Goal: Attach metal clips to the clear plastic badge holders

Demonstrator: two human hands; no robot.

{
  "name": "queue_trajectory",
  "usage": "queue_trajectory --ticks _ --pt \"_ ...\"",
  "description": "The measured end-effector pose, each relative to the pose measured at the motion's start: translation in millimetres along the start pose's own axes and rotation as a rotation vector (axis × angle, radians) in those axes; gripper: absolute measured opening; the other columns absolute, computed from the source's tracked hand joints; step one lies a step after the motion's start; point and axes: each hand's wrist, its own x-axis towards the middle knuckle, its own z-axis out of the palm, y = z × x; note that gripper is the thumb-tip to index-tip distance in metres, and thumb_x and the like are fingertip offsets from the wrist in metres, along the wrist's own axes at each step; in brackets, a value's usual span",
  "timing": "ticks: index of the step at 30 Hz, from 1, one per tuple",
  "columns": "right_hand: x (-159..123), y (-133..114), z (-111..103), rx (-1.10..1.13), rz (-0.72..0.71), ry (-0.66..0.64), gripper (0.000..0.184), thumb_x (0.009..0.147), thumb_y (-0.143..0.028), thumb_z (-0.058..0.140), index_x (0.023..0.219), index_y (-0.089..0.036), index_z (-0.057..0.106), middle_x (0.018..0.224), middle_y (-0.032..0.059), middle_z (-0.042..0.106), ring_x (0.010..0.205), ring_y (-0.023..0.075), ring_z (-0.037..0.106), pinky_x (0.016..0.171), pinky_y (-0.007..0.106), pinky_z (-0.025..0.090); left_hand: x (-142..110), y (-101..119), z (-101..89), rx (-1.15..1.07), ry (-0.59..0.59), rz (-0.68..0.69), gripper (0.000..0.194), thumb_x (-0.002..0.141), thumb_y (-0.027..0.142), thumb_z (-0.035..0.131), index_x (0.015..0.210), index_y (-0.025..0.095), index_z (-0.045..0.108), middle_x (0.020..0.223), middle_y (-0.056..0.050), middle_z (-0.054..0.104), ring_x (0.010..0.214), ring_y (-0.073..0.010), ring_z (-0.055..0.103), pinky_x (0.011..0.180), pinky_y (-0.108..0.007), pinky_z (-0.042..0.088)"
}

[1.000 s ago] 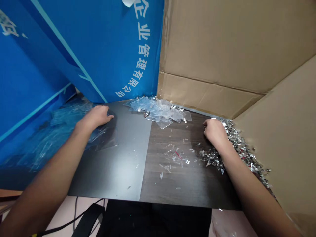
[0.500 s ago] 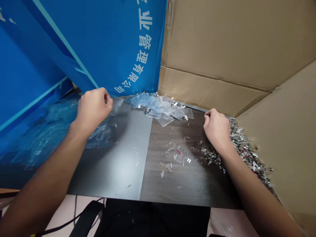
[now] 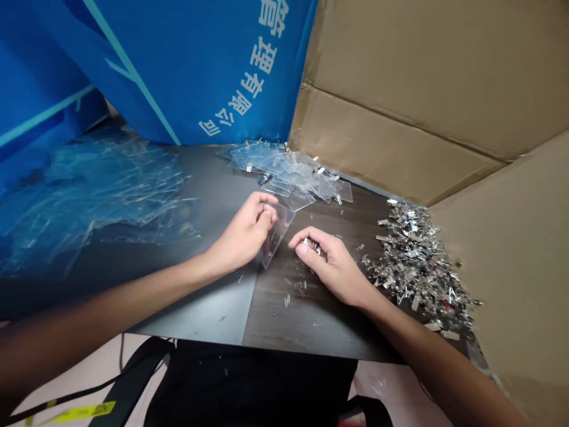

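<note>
My left hand [image 3: 246,236] is closed on a clear plastic card sleeve [image 3: 276,236], held upright over the middle of the dark table [image 3: 208,308]. My right hand [image 3: 331,265] is just to its right, fingers pinched on a small metal clip [image 3: 311,245] close to the sleeve's edge. A heap of metal clips [image 3: 413,261] lies to the right of my right hand. A pile of finished clear sleeves [image 3: 288,175] sits at the back of the table. A stack of loose clear sleeves [image 3: 102,190] lies at the left.
Blue printed boards [image 3: 191,65] stand behind the table at left and back. Brown cardboard walls [image 3: 435,89] close off the back right and right side. Tiny clear plastic bits [image 3: 296,290] are scattered near my right hand. A black strap [image 3: 133,385] hangs below the front edge.
My left hand lifted a clear sleeve from the left stack and brought it to the middle. My right hand left the clip heap with a clip and moved left beside the sleeve.
</note>
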Motion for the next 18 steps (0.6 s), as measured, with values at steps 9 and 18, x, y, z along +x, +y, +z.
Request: queue_trajectory --ticks 9,18 --pt "0.1 2.8 5.8 0.134 -0.053 0.084 0.018 0.099 -0.032 0.069 0.089 -0.02 0.078 0.072 -0.0009 0.061 0.061 0.013 0.046 0.056 0.026 0.035 -16.5 0.1 0.4 0.049 -0.266 0.071 0.08 0.089 0.022 0.07 0.164 0.022 0.041 0.121 -0.006 0.05 0.107 -0.0214 0.054 0.098 -0.041 0.05" --pt "7.6 12.3 -0.9 0.365 0.01 0.051 0.011 0.098 -0.027 0.071 0.1 -0.022 0.08 0.069 -0.0046 0.052 0.064 0.0136 0.043 0.064 0.03 0.036 -15.6 -0.2 -0.9 -0.052 -0.364 -0.024 0.088 0.089 0.03 0.08 0.168 0.021 0.041 0.123 -0.008 0.053 0.106 -0.0208 0.057 0.09 -0.038 0.053"
